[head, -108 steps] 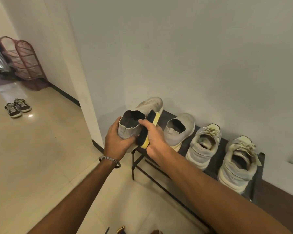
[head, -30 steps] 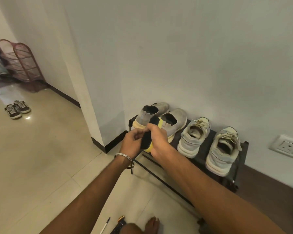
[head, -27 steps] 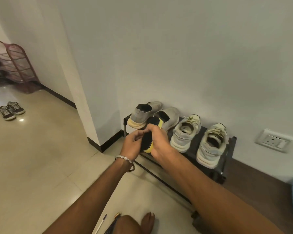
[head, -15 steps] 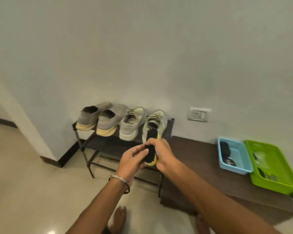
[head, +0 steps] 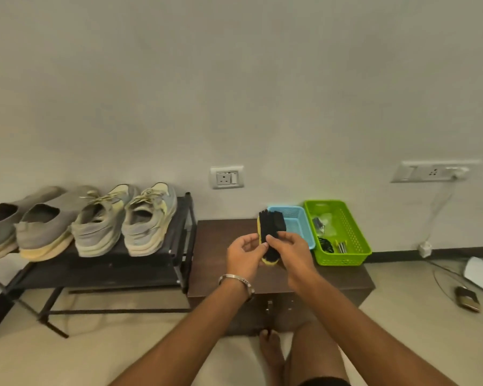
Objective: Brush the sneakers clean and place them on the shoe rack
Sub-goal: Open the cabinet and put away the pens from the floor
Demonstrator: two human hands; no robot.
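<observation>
Four sneakers (head: 151, 218) are sitting side by side on the shoe rack (head: 112, 271), well left of both hands. Right hand (head: 292, 253) and left hand (head: 244, 256) are both pinching the brush (head: 271, 227), fingers (head: 273, 237) clamped on its bristle face. Its long axis is pointing away toward the blue basket (head: 299, 218) on the tabletop (head: 215, 246); right hand is nearer the basket. Judging: brushing done, stowing next.

A silver bracelet (head: 237, 279) is worn on the left wrist. Both forearms are left bare, 1 foot (head: 271, 355) is unshod, and dark shorts (head: 325, 381) are glimpsed.
</observation>
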